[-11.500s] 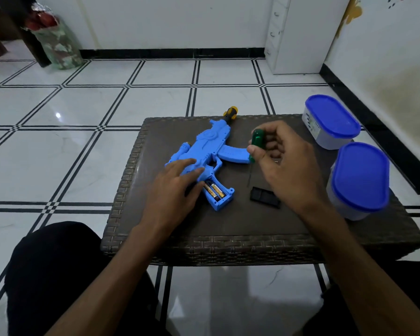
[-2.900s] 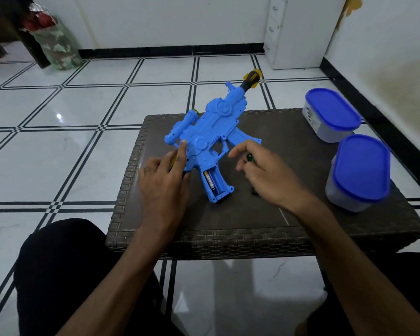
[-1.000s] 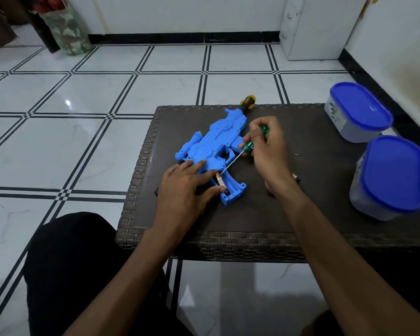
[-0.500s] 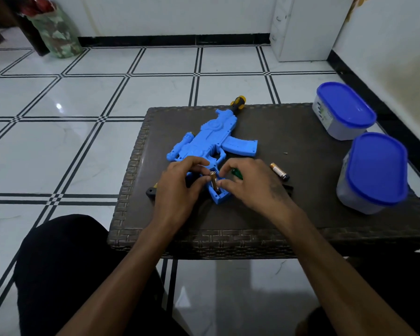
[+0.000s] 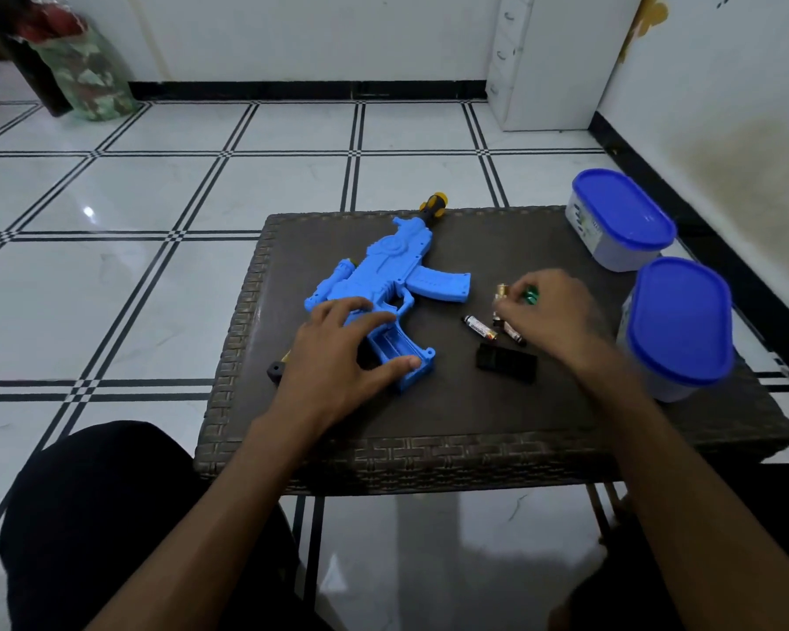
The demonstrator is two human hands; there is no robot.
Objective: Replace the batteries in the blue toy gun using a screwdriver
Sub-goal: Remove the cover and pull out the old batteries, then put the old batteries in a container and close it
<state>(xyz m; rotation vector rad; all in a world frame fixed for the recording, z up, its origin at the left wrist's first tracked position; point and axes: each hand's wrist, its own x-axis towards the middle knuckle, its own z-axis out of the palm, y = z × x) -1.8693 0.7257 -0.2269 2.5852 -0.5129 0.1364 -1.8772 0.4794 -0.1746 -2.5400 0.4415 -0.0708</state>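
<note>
The blue toy gun [image 5: 383,275] lies flat on the brown wicker table [image 5: 429,453]. Its grip compartment [image 5: 395,352] stands uncovered and looks empty. My left hand [image 5: 338,352] rests on the gun with straight, spread fingers, the thumb against the grip. My right hand [image 5: 552,316], to the right of the gun, pinches a battery [image 5: 501,291] at its fingertips, and the green screwdriver handle [image 5: 531,296] peeks out of its curled fingers. Two more batteries [image 5: 479,327] [image 5: 515,334] lie on the table below that hand. The black compartment cover [image 5: 506,364] lies just in front of them.
Two white containers with blue lids [image 5: 620,216] [image 5: 679,321] stand along the table's right side. The gun's black stock end [image 5: 275,371] reaches the table's left edge. My dark-clothed knees are under the near edge. White tiled floor surrounds the table.
My right hand has lifted a battery out of the grip and carried it right, beside the loose batteries. A second battery now lies on the table. My left hand stays on the gun.
</note>
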